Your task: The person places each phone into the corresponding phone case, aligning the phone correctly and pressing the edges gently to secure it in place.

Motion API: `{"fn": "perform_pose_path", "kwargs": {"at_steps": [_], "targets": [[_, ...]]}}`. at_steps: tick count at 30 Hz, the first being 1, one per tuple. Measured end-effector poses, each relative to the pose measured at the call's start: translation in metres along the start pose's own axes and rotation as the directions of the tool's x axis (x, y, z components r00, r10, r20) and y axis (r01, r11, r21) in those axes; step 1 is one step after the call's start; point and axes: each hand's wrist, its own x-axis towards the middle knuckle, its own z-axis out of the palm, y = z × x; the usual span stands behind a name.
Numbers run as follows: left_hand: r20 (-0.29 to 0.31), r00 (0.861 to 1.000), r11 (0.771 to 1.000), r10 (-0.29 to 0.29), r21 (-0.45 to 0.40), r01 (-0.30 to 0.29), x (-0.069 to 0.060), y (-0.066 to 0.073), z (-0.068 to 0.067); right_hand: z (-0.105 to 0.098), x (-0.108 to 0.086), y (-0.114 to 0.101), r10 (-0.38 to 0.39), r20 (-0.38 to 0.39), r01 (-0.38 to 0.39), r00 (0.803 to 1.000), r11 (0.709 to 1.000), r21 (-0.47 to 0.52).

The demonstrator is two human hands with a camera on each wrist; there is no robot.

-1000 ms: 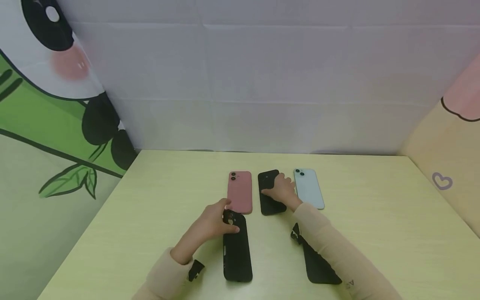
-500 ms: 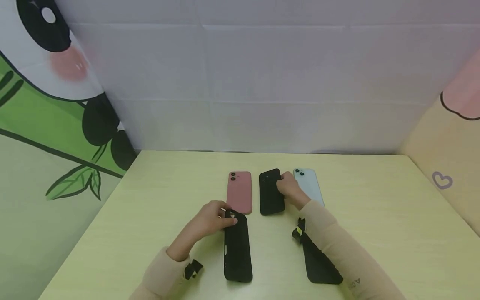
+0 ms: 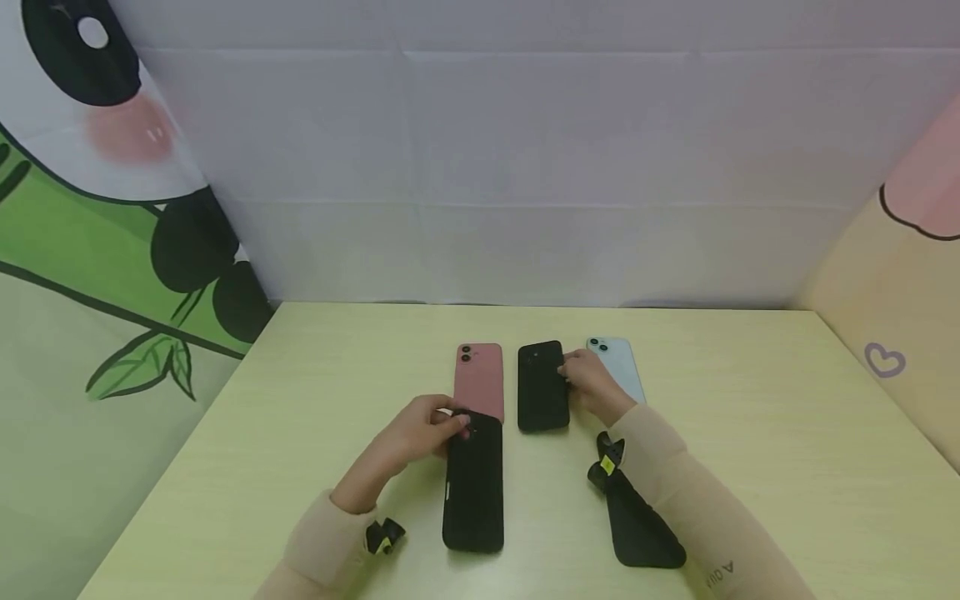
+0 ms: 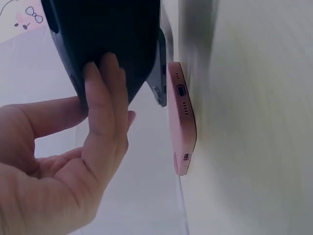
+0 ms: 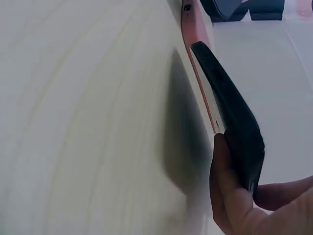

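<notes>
My left hand [image 3: 412, 429] grips the far end of a black phone case [image 3: 474, 492]; a bit of pink shows at its camera opening. In the left wrist view this case [image 4: 107, 29] is raised off the table, fingers under it. A pink phone [image 3: 478, 375] lies just beyond, its near end partly covered by the case. My right hand [image 3: 596, 387] pinches the right edge of a black phone [image 3: 542, 392]. The right wrist view shows that phone [image 5: 234, 112] raised above its shadow. A light blue phone [image 3: 615, 362] lies behind the right hand, partly hidden.
Another flat black phone or case [image 3: 641, 533] lies under the right forearm, partly hidden; cannot tell which. Black wrist cameras [image 3: 385, 536] hang at both cuffs. The pale yellow table [image 3: 337, 350] ends at a grey cloth wall [image 3: 525, 167].
The phone case in my left hand has risen and shifted slightly away from me. My right hand has moved from on top of the black phone to its right edge and lifted it.
</notes>
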Motion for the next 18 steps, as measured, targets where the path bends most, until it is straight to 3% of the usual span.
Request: {"fn": "perform_pose_path", "kwargs": {"at_steps": [10,18], "targets": [[-0.035,0.999,0.982,-0.007,-0.191,0.000,0.012,-0.004,-0.009,-0.007,-0.011,-0.001,-0.011,0.054,0.003,0.998,0.990,0.142],[-0.074,0.997,0.958,0.004,-0.286,-0.025,0.022,-0.001,-0.013,-0.008,-0.021,-0.003,0.008,0.082,-0.016,0.997,0.995,0.101]]}}
